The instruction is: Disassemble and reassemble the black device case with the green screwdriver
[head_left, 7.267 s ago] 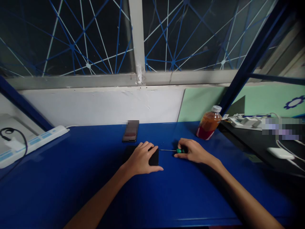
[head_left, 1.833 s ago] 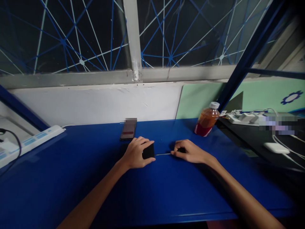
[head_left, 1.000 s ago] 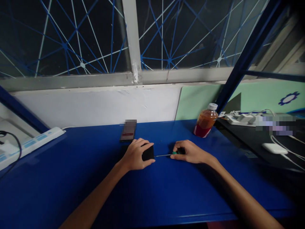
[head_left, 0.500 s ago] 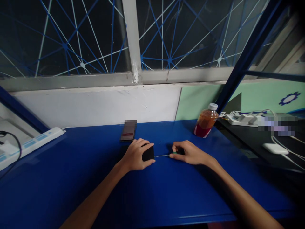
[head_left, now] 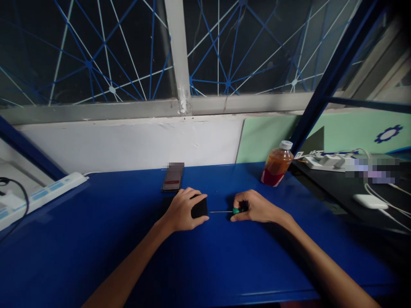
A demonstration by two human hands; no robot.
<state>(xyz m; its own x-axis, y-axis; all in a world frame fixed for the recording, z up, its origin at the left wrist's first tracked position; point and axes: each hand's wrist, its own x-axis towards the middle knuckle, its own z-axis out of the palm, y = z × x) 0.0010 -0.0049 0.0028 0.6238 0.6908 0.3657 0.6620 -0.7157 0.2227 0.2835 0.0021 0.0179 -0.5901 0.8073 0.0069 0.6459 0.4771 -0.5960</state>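
My left hand (head_left: 183, 209) is closed around a black box-like object (head_left: 199, 206) on the blue tabletop, thumb at its near side and fingers over the far side. My right hand (head_left: 253, 206) grips a screwdriver (head_left: 236, 211) by its green and dark handle, most of which the fingers hide. Its thin metal shaft lies level and points left, with the tip at the right face of the black object. Whether the tip sits inside a hole there, I cannot tell.
Behind my left hand lies a phone (head_left: 173, 177). A drink bottle (head_left: 277, 164) with a white cap stands at the back right. White power strips lie at the left (head_left: 45, 196) and on the black table at the right (head_left: 327, 161), near a white charger (head_left: 370, 201).
My right thumb and fingers have opened a little around the screwdriver handle, so more of its green part shows. The black object and my left hand stay in place.
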